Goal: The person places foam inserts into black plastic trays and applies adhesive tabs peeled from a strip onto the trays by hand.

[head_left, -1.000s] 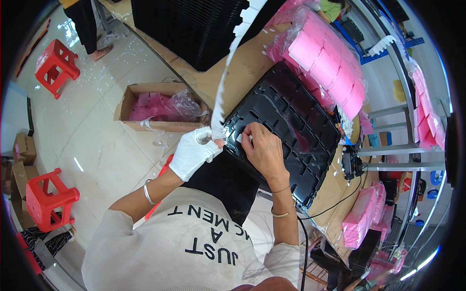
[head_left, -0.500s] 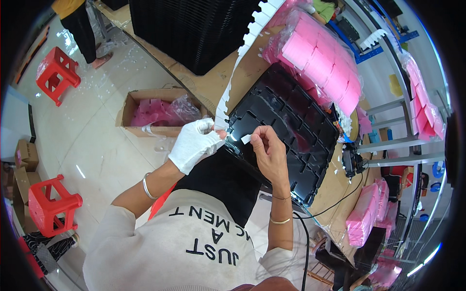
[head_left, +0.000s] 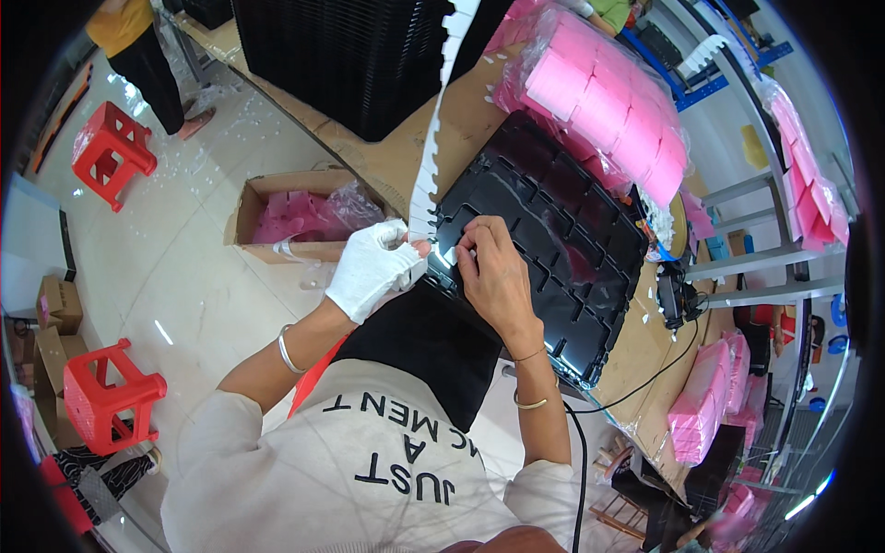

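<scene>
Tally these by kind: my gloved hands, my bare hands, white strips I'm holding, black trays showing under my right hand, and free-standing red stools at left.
Gloved left hand: 1
Bare right hand: 1
White strip: 1
Black tray: 1
Red stools: 2
Total: 6

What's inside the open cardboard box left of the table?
Pink pieces and crumpled clear plastic show inside the cardboard box; whatever lies beneath them is covered and cannot be seen.
</scene>
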`<action>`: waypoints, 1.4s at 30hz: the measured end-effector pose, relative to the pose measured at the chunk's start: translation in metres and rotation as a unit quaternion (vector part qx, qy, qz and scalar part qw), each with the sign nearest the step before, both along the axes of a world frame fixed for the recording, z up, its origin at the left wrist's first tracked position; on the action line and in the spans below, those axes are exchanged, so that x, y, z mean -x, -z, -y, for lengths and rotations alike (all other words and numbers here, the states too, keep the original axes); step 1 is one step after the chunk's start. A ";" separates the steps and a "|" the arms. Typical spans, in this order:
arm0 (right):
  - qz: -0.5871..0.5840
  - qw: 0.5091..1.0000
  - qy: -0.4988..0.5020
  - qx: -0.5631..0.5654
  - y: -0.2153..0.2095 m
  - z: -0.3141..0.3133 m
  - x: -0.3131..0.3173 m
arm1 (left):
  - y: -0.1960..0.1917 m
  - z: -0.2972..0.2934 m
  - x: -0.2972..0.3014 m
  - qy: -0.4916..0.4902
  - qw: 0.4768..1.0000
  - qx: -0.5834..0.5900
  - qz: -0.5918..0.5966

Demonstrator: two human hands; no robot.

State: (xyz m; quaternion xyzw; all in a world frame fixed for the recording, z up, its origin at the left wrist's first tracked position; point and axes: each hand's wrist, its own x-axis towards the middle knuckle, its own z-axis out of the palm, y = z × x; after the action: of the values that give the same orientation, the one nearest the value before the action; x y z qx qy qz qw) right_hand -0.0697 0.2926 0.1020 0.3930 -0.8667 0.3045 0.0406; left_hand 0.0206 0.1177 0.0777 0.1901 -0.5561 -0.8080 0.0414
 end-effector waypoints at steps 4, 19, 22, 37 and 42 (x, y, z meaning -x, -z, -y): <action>-0.005 1.000 -0.005 -0.012 0.001 0.003 0.002 | 0.000 0.003 -0.001 0.020 0.998 0.054 0.025; 0.240 0.950 0.050 0.194 -0.025 -0.028 -0.048 | 0.002 -0.002 -0.015 0.024 1.000 -0.001 0.005; 0.367 0.887 0.026 0.279 -0.006 -0.036 -0.069 | -0.005 -0.016 -0.028 0.046 0.998 -0.008 -0.035; 0.326 0.880 0.076 0.337 -0.008 -0.070 -0.099 | -0.028 -0.059 -0.044 0.174 0.983 -0.004 -0.053; 0.230 0.923 0.074 0.300 -0.007 -0.087 -0.097 | -0.041 -0.069 -0.039 0.173 0.984 -0.031 -0.038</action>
State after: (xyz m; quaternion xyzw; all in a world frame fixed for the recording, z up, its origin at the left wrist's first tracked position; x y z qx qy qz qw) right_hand 0.0275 0.3794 0.1087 0.2159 -0.7469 0.6286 -0.0214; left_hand 0.0593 0.1863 0.1185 0.0618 -0.5534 -0.8264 -0.0838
